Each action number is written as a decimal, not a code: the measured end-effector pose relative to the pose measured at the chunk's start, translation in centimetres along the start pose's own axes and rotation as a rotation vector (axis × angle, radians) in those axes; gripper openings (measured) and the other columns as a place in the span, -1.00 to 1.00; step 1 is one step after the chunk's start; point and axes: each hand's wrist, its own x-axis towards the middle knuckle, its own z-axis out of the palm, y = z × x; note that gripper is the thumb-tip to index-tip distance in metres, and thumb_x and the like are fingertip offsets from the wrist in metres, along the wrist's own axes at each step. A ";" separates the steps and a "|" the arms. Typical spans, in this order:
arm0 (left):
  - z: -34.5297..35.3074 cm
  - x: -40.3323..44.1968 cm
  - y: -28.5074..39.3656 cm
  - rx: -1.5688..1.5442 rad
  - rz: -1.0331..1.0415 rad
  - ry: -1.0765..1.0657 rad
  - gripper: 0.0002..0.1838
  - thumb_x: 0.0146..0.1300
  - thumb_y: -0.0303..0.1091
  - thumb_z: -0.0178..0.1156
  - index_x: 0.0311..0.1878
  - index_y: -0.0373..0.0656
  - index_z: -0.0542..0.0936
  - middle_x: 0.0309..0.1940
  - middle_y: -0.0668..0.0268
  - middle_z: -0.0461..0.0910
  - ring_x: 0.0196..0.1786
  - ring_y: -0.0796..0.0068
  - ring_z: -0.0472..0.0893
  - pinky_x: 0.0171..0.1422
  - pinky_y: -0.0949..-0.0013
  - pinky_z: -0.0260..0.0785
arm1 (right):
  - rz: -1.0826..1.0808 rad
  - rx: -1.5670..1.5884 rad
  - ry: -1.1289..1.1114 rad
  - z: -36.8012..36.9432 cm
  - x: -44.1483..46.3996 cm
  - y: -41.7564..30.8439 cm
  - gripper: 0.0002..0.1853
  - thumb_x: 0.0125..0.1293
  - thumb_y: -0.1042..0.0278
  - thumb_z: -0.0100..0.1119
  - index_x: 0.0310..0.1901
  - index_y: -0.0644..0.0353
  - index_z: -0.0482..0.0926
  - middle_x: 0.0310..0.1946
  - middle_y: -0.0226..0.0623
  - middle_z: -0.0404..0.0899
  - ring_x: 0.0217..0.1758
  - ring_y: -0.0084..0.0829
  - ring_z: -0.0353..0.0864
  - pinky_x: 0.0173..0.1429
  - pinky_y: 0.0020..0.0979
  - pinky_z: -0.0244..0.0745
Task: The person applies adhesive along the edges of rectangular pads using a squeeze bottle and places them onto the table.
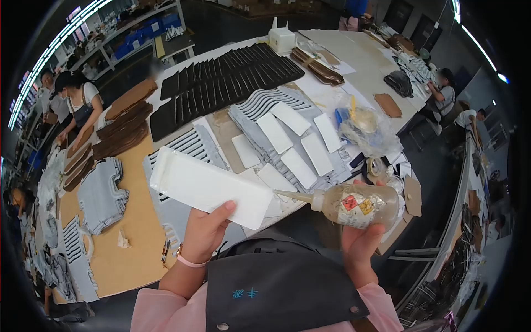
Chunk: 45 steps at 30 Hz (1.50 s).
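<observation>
My left hand (207, 229) grips a long white rectangular piece (213, 188) near its right end, thumb on top. My right hand (362, 243) is wrapped round a clear squeeze bottle (359, 206) with red and yellow labels, tipped on its side. The bottle's thin nozzle (293, 195) points left, its tip at the right edge of the white piece. Beyond them, several smaller white rectangles (316, 154) lie on a stack of grey cut pieces (249, 113). Grey slotted pieces (185, 146) lie partly under the held piece.
Rows of black pieces (221, 83), brown stacks (124, 122) and a grey stack (102, 193) cover the table (138, 254). Plastic bags (368, 130) and a tape roll (376, 166) lie right. Other people (80, 102) work at the left and right.
</observation>
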 end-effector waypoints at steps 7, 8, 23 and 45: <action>0.6 -0.4 0.1 0.059 0.023 -0.014 -0.61 0.16 -0.52 0.12 0.07 -0.29 0.33 -0.08 0.23 0.46 -0.03 0.43 0.50 -0.02 0.42 0.39 | -0.072 -0.067 -0.091 0.3 -0.5 -0.5 0.06 -0.22 -0.31 0.31 0.19 0.11 -0.05 0.06 0.07 0.29 0.11 -0.02 0.37 0.18 -0.04 0.31; 0.6 -0.4 0.1 0.058 0.023 -0.011 -0.61 0.16 -0.52 0.12 0.07 -0.29 0.34 -0.08 0.23 0.46 -0.03 0.43 0.50 -0.02 0.43 0.39 | -0.078 -0.075 -0.098 0.3 -0.6 -0.4 0.07 -0.22 -0.30 0.31 0.20 0.10 -0.07 0.06 0.07 0.29 0.11 -0.01 0.38 0.17 -0.03 0.31; 0.9 0.0 0.4 0.025 -0.003 -0.015 -0.65 0.21 -0.48 0.07 0.06 -0.33 0.33 -0.10 0.17 0.48 -0.07 0.35 0.55 -0.07 0.32 0.51 | -0.001 -0.028 -0.112 0.2 -0.8 -0.2 0.03 -0.18 -0.31 0.28 0.19 0.12 -0.03 0.05 0.04 0.30 0.08 0.02 0.40 0.14 -0.04 0.35; 1.6 -0.1 0.3 -0.003 -0.023 -0.034 -0.67 0.26 -0.44 0.01 0.08 -0.31 0.31 -0.06 0.17 0.45 -0.01 0.32 0.51 0.00 0.27 0.47 | 0.019 0.000 -0.052 -0.6 0.5 -0.3 0.02 -0.07 -0.38 0.14 0.26 0.20 -0.02 0.08 -0.01 0.30 0.16 -0.14 0.35 0.24 -0.13 0.27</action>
